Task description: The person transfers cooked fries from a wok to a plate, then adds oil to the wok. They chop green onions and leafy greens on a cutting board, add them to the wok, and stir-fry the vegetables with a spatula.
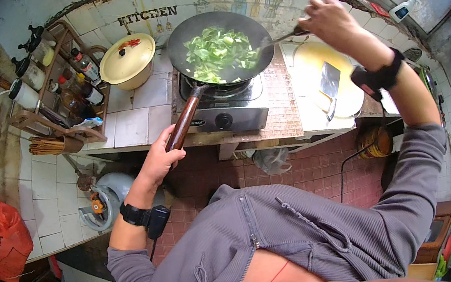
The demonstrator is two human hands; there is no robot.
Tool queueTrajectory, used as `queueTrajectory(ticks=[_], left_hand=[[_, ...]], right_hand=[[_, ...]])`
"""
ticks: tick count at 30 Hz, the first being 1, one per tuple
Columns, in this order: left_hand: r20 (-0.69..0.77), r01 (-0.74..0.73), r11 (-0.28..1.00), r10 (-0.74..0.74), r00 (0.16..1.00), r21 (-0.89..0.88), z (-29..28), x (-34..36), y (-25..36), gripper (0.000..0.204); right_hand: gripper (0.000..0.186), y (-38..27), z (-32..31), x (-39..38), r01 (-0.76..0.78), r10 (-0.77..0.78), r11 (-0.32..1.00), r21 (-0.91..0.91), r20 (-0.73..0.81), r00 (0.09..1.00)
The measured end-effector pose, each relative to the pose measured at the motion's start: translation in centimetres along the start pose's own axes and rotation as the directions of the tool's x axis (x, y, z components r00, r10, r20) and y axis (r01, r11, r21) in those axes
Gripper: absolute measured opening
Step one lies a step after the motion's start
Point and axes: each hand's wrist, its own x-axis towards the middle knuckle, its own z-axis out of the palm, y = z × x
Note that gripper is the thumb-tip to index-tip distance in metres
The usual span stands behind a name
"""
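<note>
A dark wok [258, 29] sits on the gas stove [245, 117], with chopped green leaves and pale stalk pieces [220, 53] heaped in its middle and light steam over them. My left hand [156, 159] is wrapped round the end of the wok's wooden handle [185, 116], which points toward me. Raised at the wok's right side, my right hand [331, 22] grips the dark handle of a metal cooking utensil [281, 39]. Its lower end reaches into the wok at the right edge of the greens, where steam and the food partly hide its head.
Left of the wok stands a cream lidded pot [129, 63]; beyond it, a wooden rack [46, 107] holds bottles and jars. At the right, a cleaver [331, 86] lies on a round yellow board [310, 59]. A gas cylinder [118, 187] stands below the counter's left part.
</note>
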Motion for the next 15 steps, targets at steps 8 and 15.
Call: queueTrajectory(ticks=[8, 15], left_hand=[[-0.001, 0.021, 1.000, -0.021, 1.000, -0.017, 0.1, -0.1, 0.2, 0.064], [-0.019, 0.049, 0.998, -0.050, 0.999, -0.032, 0.1, -0.1, 0.3, 0.066]], right_hand=[[0.028, 1.6, 1.8, 5.2, -0.263, 0.182, 0.892, 0.367, 0.241, 0.953], [0.030, 4.1, 7.0, 9.4, -0.573, 0.142, 0.204, 0.794, 0.555, 0.819]])
